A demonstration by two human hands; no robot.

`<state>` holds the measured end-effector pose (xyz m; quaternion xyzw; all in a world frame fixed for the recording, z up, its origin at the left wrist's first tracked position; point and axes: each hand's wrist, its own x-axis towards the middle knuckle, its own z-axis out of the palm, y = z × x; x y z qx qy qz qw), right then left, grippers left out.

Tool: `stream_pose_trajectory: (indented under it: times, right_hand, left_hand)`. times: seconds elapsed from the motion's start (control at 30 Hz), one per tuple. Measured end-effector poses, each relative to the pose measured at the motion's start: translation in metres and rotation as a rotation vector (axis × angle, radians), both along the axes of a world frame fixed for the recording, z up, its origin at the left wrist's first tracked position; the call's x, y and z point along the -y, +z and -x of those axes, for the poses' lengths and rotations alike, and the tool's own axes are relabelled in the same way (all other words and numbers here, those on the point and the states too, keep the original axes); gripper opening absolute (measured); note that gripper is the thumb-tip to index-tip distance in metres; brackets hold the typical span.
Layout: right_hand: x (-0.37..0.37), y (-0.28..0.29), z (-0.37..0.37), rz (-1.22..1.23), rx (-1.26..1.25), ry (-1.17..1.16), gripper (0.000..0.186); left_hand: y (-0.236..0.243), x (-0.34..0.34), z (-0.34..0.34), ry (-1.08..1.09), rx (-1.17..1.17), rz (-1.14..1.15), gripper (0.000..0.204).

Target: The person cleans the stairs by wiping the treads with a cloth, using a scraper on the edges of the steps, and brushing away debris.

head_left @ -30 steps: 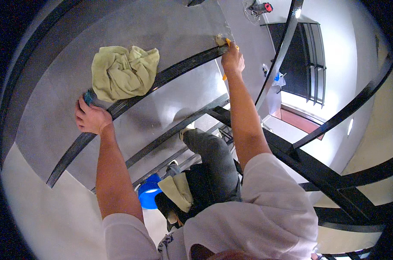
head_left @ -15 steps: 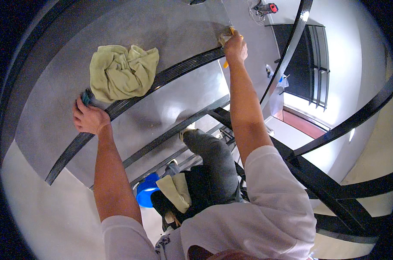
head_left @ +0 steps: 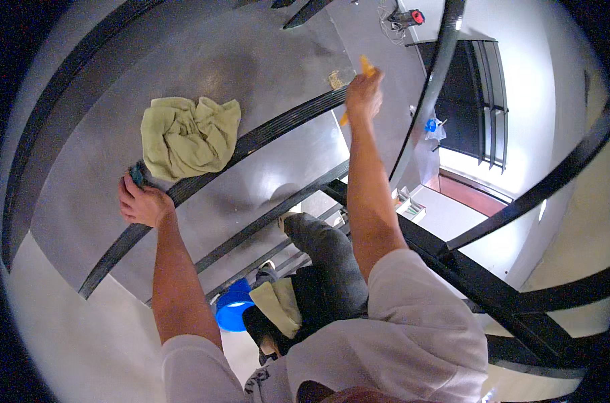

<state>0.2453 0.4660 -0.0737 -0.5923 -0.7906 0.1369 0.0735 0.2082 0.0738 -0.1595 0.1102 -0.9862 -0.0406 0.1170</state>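
Note:
My left hand (head_left: 145, 201) is at the left end of a grey stair tread, fingers curled around a dark teal scouring pad (head_left: 137, 174). Close beside it a crumpled pale green cloth (head_left: 189, 138) lies on the tread, against the black ribbed edge strip (head_left: 268, 136). Farther right, my right hand (head_left: 363, 97) is closed round a slim yellow tool (head_left: 367, 66), whose ends stick out above and below the fist; its working end cannot be made out. A small yellowish patch of residue (head_left: 336, 79) shows on the tread just left of that hand.
Lower steps with black edges descend toward me. A blue bucket (head_left: 232, 316) stands below, near my legs. A folded cloth (head_left: 277, 305) hangs at my waist. Black curved railing (head_left: 431, 87) and bars run along the right. A red-and-black power tool (head_left: 407, 18) lies at the far right.
My right hand has drawn back slightly from the yellowish residue, which now shows uncovered on the tread. The view has shifted a little; my left hand stays beside the cloth with the pad.

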Motion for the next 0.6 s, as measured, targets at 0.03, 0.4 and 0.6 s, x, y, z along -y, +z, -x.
stream_pose_trajectory:
  times: [0.03,0.4,0.6]
  right_hand:
    - [0.01,-0.001,-0.009,0.027,0.038,0.071,0.037]
    - [0.053,-0.02,-0.023,0.176,0.035,0.155,0.042]
    - [0.052,-0.015,-0.025,0.149,0.072,0.18,0.042]
  left_hand:
    - [0.001,-0.003,0.0,-0.011,-0.004,0.002,0.04]
    - [0.01,-0.019,0.001,0.046,0.088,0.054,0.042]
    - [0.015,-0.018,0.002,0.032,0.083,0.063,0.043]
